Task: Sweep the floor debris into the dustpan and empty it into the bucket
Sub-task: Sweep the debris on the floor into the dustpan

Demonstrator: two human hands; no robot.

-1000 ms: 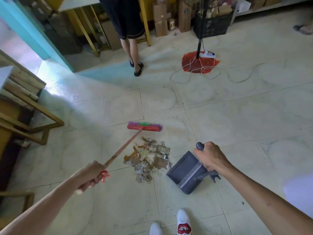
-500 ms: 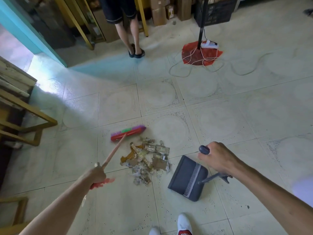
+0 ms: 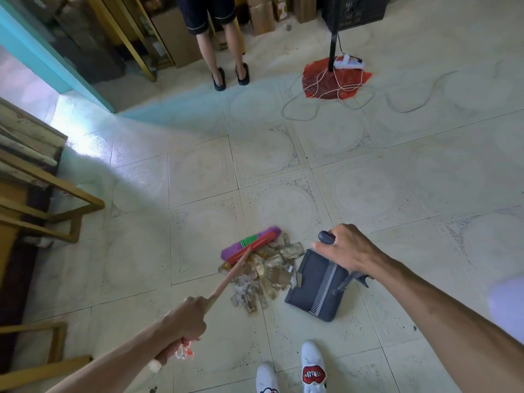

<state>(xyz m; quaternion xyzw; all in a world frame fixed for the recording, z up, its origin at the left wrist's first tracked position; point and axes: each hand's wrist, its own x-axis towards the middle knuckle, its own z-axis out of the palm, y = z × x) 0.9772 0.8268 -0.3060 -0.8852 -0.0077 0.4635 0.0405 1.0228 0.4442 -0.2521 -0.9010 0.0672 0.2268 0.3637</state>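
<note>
On the tiled floor near your feet, your left hand (image 3: 185, 319) gripped the broom (image 3: 249, 245), its head touching the debris pile (image 3: 266, 272). Your right hand (image 3: 344, 248) clasped the dustpan (image 3: 313, 287) handle beside it. You needed short strokes, pan lip flat.

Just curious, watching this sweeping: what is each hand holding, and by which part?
The left hand grips the broom by its wooden handle. The right hand holds the dustpan by the top of its upright handle.
</note>
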